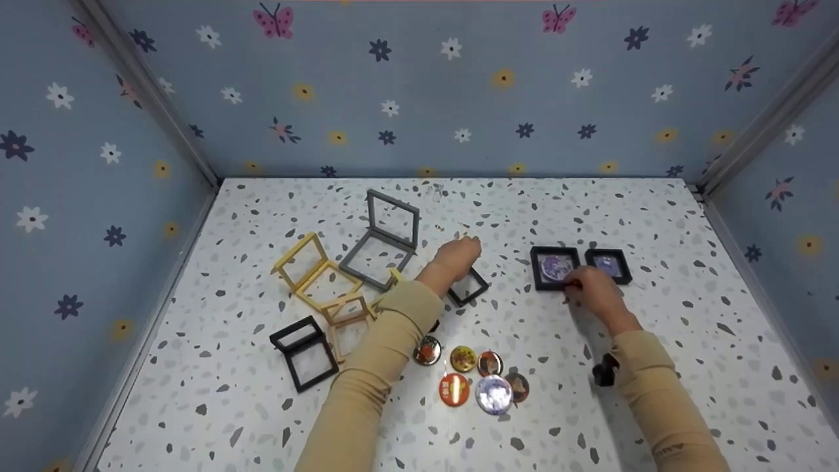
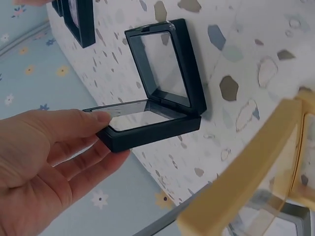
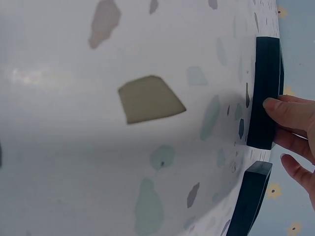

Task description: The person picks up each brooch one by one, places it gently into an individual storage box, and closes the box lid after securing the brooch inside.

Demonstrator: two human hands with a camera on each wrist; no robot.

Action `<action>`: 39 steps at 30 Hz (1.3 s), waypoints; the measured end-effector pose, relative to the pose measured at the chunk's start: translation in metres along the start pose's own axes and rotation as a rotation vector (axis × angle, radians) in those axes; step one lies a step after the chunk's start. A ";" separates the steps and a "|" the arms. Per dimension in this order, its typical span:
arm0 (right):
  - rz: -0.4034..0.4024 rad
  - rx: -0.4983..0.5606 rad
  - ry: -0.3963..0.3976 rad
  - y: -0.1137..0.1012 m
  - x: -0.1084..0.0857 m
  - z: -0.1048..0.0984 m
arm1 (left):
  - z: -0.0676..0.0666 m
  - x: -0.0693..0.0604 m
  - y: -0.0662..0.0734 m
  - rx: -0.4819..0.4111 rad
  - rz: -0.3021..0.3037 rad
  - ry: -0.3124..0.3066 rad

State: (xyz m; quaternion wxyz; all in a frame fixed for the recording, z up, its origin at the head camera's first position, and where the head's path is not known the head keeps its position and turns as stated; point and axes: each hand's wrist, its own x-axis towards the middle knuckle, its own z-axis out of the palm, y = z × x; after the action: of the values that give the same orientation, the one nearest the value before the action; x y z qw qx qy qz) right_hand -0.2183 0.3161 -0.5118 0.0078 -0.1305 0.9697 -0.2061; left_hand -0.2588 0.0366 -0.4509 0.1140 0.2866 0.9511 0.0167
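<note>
My left hand (image 1: 455, 257) pinches one half of a hinged black display frame (image 2: 157, 132) between thumb and fingers. That frame stands opened out on the table, with a clear film pane in each half. At the right, my right hand (image 1: 600, 295) holds the near edge of a closed black display frame (image 1: 554, 250), with a round purple badge (image 1: 556, 267) inside it. In the right wrist view the thumb lies on this frame's side (image 3: 263, 64) and fingers reach behind it. Just beside it lies a smaller black frame (image 1: 628, 267) with another purple picture inside.
Left of my left arm stand opened hinged frames: grey (image 1: 417, 229), yellow (image 1: 283, 263), a paler one (image 1: 333, 337) and black (image 1: 298, 367). Several round badges, including a red one (image 1: 454, 390) and a purple one (image 1: 494, 394), lie at the near middle. Flowered panels (image 1: 446, 92) enclose the table.
</note>
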 end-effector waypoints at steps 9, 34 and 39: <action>0.021 0.009 -0.002 0.000 -0.001 0.001 | 0.004 -0.011 0.005 -0.083 -0.023 0.055; -0.215 0.182 0.313 -0.060 -0.043 0.026 | 0.022 -0.033 0.020 -0.358 -0.133 0.251; -0.246 0.217 0.293 -0.076 -0.054 0.033 | 0.026 -0.039 0.019 -0.387 -0.135 0.282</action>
State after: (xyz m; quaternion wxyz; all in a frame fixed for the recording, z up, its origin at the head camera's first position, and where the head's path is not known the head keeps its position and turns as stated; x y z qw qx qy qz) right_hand -0.1448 0.2501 -0.5138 -0.1443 -0.2151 0.9093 -0.3256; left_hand -0.2111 0.0306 -0.4662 0.0340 0.1898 0.9537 0.2308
